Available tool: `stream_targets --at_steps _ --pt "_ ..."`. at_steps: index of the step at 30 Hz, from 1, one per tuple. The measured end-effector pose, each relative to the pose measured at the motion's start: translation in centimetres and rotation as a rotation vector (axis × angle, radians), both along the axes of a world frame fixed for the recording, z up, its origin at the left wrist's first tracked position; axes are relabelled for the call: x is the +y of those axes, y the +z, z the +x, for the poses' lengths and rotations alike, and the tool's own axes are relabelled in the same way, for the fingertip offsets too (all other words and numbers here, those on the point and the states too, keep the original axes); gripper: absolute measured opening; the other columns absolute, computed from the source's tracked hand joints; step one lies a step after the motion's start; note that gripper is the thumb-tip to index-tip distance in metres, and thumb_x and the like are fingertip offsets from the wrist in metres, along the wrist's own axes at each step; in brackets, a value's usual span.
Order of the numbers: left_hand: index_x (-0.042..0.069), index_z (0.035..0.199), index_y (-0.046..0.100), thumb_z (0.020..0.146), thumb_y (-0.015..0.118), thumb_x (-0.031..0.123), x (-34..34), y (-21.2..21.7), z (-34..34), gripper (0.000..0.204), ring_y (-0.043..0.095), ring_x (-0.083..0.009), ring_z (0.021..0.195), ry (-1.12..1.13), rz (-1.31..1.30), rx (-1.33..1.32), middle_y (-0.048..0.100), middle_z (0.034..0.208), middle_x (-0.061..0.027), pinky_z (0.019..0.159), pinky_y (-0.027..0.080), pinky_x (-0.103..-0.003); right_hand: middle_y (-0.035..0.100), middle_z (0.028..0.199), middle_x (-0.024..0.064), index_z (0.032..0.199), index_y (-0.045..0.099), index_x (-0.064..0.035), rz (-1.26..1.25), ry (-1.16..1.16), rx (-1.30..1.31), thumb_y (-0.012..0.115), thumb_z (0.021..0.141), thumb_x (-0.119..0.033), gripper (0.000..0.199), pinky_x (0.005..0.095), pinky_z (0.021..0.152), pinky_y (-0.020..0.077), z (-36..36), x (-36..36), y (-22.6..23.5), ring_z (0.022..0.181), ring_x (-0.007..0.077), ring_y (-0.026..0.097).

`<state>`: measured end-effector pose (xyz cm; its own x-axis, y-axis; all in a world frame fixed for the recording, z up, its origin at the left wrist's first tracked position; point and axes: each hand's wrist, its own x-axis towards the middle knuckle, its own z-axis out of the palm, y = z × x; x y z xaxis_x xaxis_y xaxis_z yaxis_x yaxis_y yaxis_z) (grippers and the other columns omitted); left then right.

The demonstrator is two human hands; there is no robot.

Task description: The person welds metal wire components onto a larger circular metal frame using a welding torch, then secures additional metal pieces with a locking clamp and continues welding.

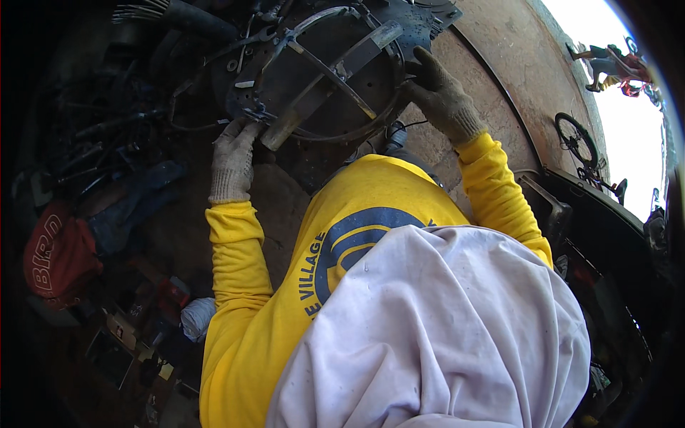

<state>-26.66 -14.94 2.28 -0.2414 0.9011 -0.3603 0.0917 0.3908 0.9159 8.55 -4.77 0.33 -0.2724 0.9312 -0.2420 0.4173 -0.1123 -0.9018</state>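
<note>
Two gloved hands are working one big round dark metal frame (321, 71) ahead of me; right hand (442, 96) gripping its rim, left hand (234, 160) gripping its lower edge. I'm judging gloves slipping, frame dropping.

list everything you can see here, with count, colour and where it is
round metal frame: one, dark, ring with flat cross bars, top centre
red bag: one, red, left edge
bicycle: one, dark, right, on the pale ground
white cloth: one, off-white, draped low centre over the yellow shirt
dark scrap parts: several, black, upper left, too dim to tell apart
yellow sleeves: two, yellow, both forearms
left hand: one, grey knit glove, at the frame's lower left edge
right hand: one, grey knit glove, on the frame's right rim
</note>
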Motion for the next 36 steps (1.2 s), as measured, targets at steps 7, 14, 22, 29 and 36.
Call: stream_targets --at_steps 7,14,22,29,36 --pt "0.001 0.115 0.066 0.090 0.065 0.023 0.7 2.2 2.8 0.033 0.067 -0.0225 0.090 0.170 -0.213 -0.015 0.068 0.107 -0.0116 0.066 0.056 -0.033 0.070 0.116 0.0140 0.127 0.064 0.0002 -0.086 0.118 -0.166 0.061 0.097 -0.026 0.039 0.0312 0.094 0.0522 0.1 5.9 -0.9 0.100 0.0211 0.068" --pt "0.001 0.117 0.066 0.090 0.068 0.025 -0.2 -0.4 2.5 0.036 0.067 -0.0182 0.079 0.288 -0.261 -0.096 0.068 0.102 -0.0103 0.059 0.054 -0.031 0.071 0.116 0.0151 0.122 0.069 -0.0055 0.045 0.106 -0.166 0.062 0.093 -0.033 0.040 0.0373 0.095 0.0521 -0.4 5.0 -1.3 0.102 0.0289 0.068" --pt "0.002 0.118 0.064 0.092 0.065 0.024 -0.3 0.1 3.4 0.035 0.066 -0.0195 0.077 0.324 -0.233 -0.184 0.068 0.100 -0.0099 0.059 0.055 -0.031 0.070 0.118 0.0163 0.123 0.066 -0.0040 0.021 0.068 -0.178 0.060 0.094 -0.029 0.039 0.0380 0.097 0.0510 -0.5 4.9 -0.9 0.107 0.0298 0.066" --pt "0.002 0.121 0.063 0.092 0.065 0.026 -1.0 -0.9 3.4 0.038 0.067 -0.0211 0.081 0.311 -0.241 -0.180 0.067 0.103 -0.0113 0.064 0.056 -0.034 0.068 0.120 0.0171 0.126 0.064 -0.0033 0.008 0.092 -0.154 0.060 0.094 -0.029 0.041 0.0376 0.097 0.0505 -0.3 4.8 -0.9 0.108 0.0300 0.066" --pt "0.002 0.119 0.063 0.093 0.066 0.031 -1.7 -0.7 3.6 0.039 0.069 -0.0202 0.081 0.134 -0.304 -0.002 0.067 0.107 -0.0110 0.068 0.057 -0.032 0.069 0.119 0.0165 0.126 0.064 -0.0047 -0.013 0.067 -0.140 0.060 0.093 -0.029 0.041 0.0368 0.096 0.0508 0.0 4.9 -2.0 0.107 0.0290 0.066"
